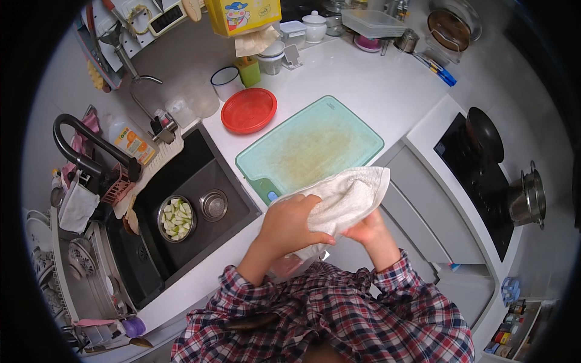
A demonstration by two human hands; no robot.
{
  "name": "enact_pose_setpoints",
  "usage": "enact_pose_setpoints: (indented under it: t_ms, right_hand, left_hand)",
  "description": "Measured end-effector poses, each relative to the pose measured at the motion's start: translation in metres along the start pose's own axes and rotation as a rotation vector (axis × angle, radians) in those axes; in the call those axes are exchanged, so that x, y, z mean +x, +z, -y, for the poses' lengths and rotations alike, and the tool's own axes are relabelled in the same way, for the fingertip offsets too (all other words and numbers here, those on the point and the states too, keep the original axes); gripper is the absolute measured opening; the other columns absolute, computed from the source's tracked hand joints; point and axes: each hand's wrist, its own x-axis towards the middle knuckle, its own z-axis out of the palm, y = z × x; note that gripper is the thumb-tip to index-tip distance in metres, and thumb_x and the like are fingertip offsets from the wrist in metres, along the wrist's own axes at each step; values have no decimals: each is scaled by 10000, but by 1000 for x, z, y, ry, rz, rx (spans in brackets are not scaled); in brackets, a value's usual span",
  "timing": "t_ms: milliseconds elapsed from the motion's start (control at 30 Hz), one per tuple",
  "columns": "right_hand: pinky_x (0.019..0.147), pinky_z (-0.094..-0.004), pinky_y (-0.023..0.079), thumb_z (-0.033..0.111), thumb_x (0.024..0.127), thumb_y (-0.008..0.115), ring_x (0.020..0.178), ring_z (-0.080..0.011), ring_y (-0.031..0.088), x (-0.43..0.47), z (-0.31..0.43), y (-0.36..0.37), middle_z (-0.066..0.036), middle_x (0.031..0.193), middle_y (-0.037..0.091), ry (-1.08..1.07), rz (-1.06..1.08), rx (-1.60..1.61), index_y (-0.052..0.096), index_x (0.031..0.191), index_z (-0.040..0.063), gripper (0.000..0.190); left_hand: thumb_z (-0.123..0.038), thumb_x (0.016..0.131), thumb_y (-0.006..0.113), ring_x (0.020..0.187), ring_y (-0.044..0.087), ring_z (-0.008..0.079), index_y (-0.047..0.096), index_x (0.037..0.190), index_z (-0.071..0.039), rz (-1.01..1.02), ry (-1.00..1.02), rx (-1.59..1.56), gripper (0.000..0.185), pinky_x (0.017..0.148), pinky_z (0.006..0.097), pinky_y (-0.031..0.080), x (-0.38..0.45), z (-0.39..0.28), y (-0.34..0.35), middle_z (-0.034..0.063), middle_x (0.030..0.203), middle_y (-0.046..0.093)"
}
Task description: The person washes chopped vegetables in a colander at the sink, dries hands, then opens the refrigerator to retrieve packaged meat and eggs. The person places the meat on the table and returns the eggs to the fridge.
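A white cloth towel (349, 195) is spread between my two hands, in front of my body and over the near edge of the counter. My left hand (290, 224) grips it from the left, thumb and fingers bent over the fabric. From below and to the right, my right hand (368, 229) holds the towel, its fingers partly hidden behind the cloth. Just beyond lies a pale green cutting board (313, 140) with a brownish stain in its middle; the towel covers part of its near edge. Something clear and pinkish shows under my left wrist, too hidden to name.
A metal bowl of chopped green-and-white pieces (177, 218) sits in the dark sink (227, 181), beside the drain strainer (213, 205). A red plastic basket (248, 110) stands behind the board. The cooktop at right carries a frying pan (485, 134) and a steel pot (526, 199). A black faucet (91, 140) arches at left.
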Motion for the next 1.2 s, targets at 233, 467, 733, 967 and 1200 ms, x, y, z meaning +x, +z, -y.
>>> enact_pose_setpoints:
  t_ms: [233, 467, 733, 967, 1200]
  right_hand:
    - [939, -345, 431, 263, 838, 650, 1095, -235, 553, 2, 66, 36, -126, 1171, 582, -824, 56, -1295, 467, 1277, 34, 527]
    - [853, -307, 486, 127, 762, 737, 1002, -205, 605, 33, 70, 30, -97, 1071, 638, 157, 387, -1253, 559, 1188, 10, 476]
    - [763, -321, 508, 157, 783, 657, 868, -203, 625, 102, 193, 33, -124, 992, 644, -534, -172, -1535, 574, 1087, -14, 359]
    - [816, -454, 479, 276, 744, 679, 1009, -345, 590, 192, 296, -3, -172, 1070, 616, -838, -710, -2417, 540, 1214, 112, 517]
    - [971, -433, 401, 319, 741, 731, 1181, -384, 471, 258, 236, -41, -211, 1248, 523, -1080, -364, -2549, 515, 1240, 17, 622]
  left_hand:
    - [-83, 763, 634, 757, 558, 286, 607, 1062, -70, -50, 27, -113, 300, 657, 348, 444, 9, -14, -15, 119, 832, 543]
    - [13, 714, 669, 918, 596, 236, 571, 1165, -32, -315, 11, -222, 463, 796, 312, 470, 24, -22, -14, 129, 1053, 595]
    - [-3, 752, 674, 951, 614, 235, 515, 1206, 3, -452, -371, -452, 482, 842, 327, 487, -21, 38, 3, 141, 1063, 611]
    - [-130, 784, 672, 978, 588, 301, 547, 1143, 10, -392, -427, -164, 405, 830, 376, 471, -59, 47, 5, 157, 1060, 606]
    - [-206, 789, 673, 1110, 502, 358, 502, 1188, 17, -349, -614, 11, 488, 925, 426, 418, -104, 52, 20, 184, 1238, 505]
